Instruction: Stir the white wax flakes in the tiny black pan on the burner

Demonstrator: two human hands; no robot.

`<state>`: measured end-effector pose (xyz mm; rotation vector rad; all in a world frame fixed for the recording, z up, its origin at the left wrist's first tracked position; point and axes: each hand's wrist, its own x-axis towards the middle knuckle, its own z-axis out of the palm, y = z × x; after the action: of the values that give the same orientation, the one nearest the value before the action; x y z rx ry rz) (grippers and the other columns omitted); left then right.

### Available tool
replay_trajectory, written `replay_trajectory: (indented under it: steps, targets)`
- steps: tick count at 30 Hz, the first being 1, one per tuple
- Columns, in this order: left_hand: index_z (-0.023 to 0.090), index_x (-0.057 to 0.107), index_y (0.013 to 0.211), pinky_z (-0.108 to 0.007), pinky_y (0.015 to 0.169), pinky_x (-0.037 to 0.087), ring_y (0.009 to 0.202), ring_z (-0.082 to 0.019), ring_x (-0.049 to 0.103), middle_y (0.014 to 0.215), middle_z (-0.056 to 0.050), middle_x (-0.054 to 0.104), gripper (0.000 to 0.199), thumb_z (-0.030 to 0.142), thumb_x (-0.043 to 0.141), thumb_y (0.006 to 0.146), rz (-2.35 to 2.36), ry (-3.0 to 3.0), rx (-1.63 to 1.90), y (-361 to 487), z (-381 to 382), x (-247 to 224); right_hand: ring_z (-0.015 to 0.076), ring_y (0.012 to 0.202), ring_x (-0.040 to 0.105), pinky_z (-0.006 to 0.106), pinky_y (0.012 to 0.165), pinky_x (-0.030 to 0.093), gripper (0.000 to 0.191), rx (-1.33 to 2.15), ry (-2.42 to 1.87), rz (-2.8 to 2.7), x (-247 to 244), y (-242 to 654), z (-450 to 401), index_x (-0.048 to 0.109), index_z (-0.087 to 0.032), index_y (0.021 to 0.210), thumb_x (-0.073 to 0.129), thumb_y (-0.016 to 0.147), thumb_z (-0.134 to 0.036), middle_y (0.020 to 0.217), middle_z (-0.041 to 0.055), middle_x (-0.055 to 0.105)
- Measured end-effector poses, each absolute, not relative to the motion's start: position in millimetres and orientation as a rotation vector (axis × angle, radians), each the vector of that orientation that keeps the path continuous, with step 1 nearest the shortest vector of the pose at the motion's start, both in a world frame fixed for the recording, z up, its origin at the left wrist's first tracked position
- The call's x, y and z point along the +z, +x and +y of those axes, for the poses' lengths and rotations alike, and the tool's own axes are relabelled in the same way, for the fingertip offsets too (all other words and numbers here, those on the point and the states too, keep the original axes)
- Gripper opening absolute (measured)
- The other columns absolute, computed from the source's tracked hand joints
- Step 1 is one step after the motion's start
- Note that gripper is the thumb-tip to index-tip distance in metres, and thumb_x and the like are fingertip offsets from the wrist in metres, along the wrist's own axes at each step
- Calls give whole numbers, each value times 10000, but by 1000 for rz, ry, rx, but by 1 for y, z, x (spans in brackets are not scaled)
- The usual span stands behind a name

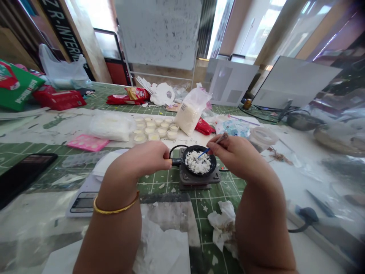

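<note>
A small black frying pan [213,168] sits on a small dark electric hotplate [196,181] in the middle of the table. White chunks [198,163] that look like wax fill most of the pan. My left hand [154,158] is wrapped round the pan's handle [176,162] from the left. From the right, my right hand [228,150] pinches a thin blue stick [203,153], whose tip is down among the white chunks. The stick's upper end shows above my fingers; what kind of tool it is I cannot tell.
Behind the pan stand several small filled cups [154,129] and a bag of white pellets [189,110]. At left are a kitchen scale [82,198], a pink mold [88,142] and a phone [25,175]. Crumpled tissue [224,224] lies near my right forearm. A power strip [319,232] is at right.
</note>
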<state>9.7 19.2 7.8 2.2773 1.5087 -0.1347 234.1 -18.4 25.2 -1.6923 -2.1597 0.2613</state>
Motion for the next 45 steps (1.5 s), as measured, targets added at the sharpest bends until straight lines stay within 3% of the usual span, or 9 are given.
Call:
replay_trajectory:
  steps: [4, 13, 17, 31, 37, 45]
  targets:
    - [194, 642, 690, -252, 504, 267, 572, -127, 484, 636, -15, 601, 258, 378, 464, 663, 1511, 2275, -113, 8, 18, 9, 198, 708, 569, 301, 604, 369, 318, 156, -1750, -2045, 23, 238, -13, 638, -208, 713, 399, 845, -371, 759, 56, 646]
    - [202, 647, 701, -251, 510, 271, 586, -129, 489, 650, -12, 603, 261, 386, 465, 666, 1521, 2275, -125, 10, 15, 13, 161, 606, 551, 283, 558, 367, 308, 259, -1696, -2177, 30, 239, -26, 643, -214, 700, 417, 834, -374, 662, 24, 632]
    - [203, 641, 688, -249, 507, 279, 582, -130, 497, 644, -12, 603, 256, 380, 457, 672, 1523, 2291, -123, 9, 16, 12, 154, 658, 565, 273, 594, 378, 243, 374, -1597, -2248, 29, 235, -26, 636, -230, 761, 428, 832, -332, 719, 5, 649]
    - [209, 637, 695, -253, 517, 309, 607, -146, 519, 660, -14, 608, 258, 392, 457, 675, 1536, 2276, -102, 9, 13, 14, 173, 696, 568, 275, 606, 358, 276, 218, -1705, -2183, 26, 234, -22, 622, -203, 746, 399, 844, -334, 738, 34, 645]
    - [204, 639, 699, -243, 523, 320, 606, -138, 523, 655, -9, 607, 247, 373, 461, 675, 1517, 2269, -98, 10, 14, 13, 148, 675, 565, 253, 602, 361, 251, 363, -1541, -2269, 24, 230, -21, 616, -221, 808, 392, 854, -325, 718, 1, 644]
    - [207, 638, 710, -241, 515, 319, 613, -143, 529, 671, -10, 609, 218, 355, 489, 651, 1561, 2244, -91, 10, 13, 15, 186, 686, 566, 282, 597, 351, 332, 150, -1815, -1987, 22, 244, -10, 646, -198, 680, 407, 836, -366, 727, 51, 647]
